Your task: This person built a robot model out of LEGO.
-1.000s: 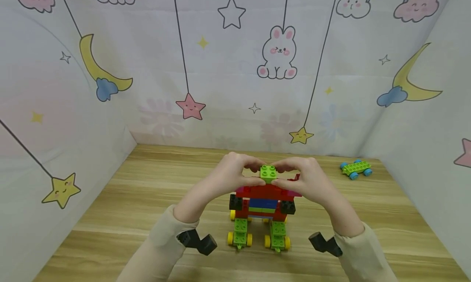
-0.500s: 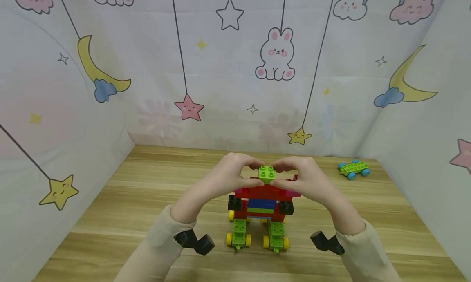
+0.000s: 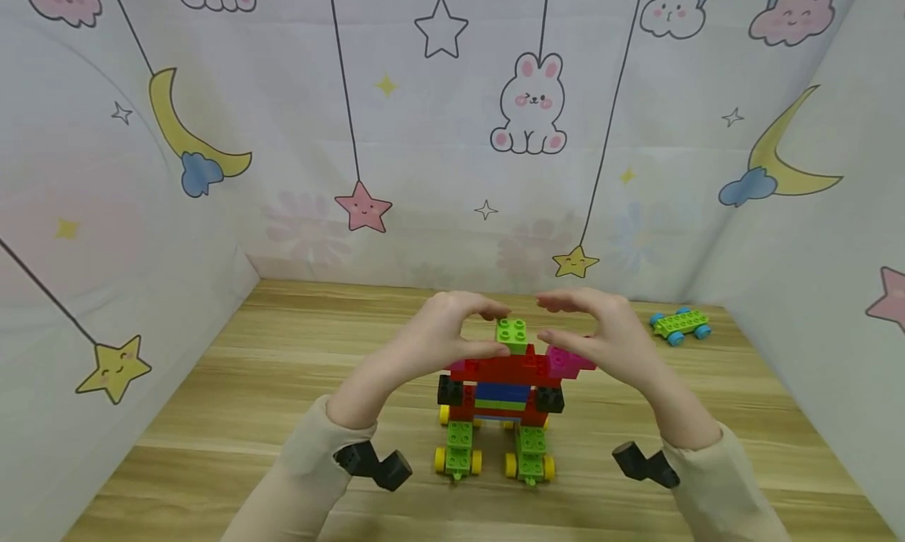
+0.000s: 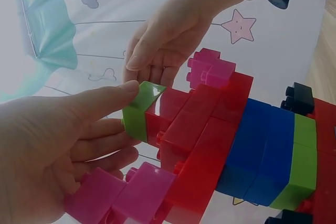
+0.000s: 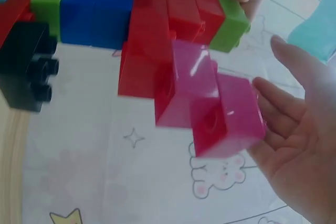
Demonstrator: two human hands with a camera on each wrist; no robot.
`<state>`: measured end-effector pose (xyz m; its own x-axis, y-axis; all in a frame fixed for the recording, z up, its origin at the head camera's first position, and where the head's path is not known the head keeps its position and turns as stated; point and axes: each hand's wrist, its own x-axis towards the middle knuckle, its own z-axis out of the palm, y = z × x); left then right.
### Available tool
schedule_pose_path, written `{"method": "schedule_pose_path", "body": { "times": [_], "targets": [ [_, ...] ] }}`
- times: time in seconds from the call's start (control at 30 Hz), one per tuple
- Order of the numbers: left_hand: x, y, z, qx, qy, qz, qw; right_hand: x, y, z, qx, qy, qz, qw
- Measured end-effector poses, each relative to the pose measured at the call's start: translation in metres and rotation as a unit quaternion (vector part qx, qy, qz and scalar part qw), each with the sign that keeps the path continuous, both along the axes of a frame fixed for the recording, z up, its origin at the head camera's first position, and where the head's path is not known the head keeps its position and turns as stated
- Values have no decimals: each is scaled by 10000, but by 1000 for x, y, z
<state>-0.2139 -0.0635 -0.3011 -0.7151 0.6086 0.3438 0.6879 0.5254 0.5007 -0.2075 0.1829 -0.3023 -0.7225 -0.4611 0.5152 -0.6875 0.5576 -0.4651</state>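
A figure of toy building bricks stands on the table, with a lime-green brick (image 3: pixel 511 335) at its very top. My left hand (image 3: pixel 431 334) pinches that brick, thumb in front and fingers behind. To the right, my right hand (image 3: pixel 610 339) is apart from the brick, its thumb and fingers spread around air. Beneath the green brick come red bricks (image 4: pixel 194 124), then blue bricks (image 4: pixel 257 150). Pink bricks (image 5: pixel 218 108) stick out at each side like arms; one pair lies near my right palm. Lower down are black bricks (image 3: pixel 450 390) and green wheeled bases (image 3: pixel 532 452) with yellow wheels.
A green wheeled base (image 3: pixel 680 324) with blue wheels sits at the back right of the wooden table (image 3: pixel 318 322). White printed cloth (image 3: pixel 424 157) walls the table at the back and both sides. Each wrist wears a black camera mount (image 3: pixel 371 465).
My right hand has let go of the green brick and moved off to the right, uncovering the pink bricks there. The left hand stays at the brick; the figure has not moved.
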Motion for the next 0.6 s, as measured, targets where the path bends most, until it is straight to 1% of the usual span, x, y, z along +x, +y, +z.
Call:
{"method": "schedule_pose_path", "body": {
  "times": [0.1, 0.2, 0.4, 0.47, 0.6],
  "targets": [
    [-1, 0, -2, -2, 25, -44, 10000, -2, 8, -1, -168, 328, -170, 9992],
    [-1, 1, -3, -27, 21, -15, 10000, -5, 17, -3, -373, 514, -309, 9975],
    [0, 2, -2, -93, -31, 85, 9999, -17, 43, -11, -713, 858, -668, 9915],
    [0, 2, -2, -86, -31, 104, 9999, -23, 53, -14, -792, 894, -782, 9898],
    [0, 3, -2, -65, -67, 183, 9998, -38, 74, -22, -786, 752, -1055, 9885]
  ]
}}
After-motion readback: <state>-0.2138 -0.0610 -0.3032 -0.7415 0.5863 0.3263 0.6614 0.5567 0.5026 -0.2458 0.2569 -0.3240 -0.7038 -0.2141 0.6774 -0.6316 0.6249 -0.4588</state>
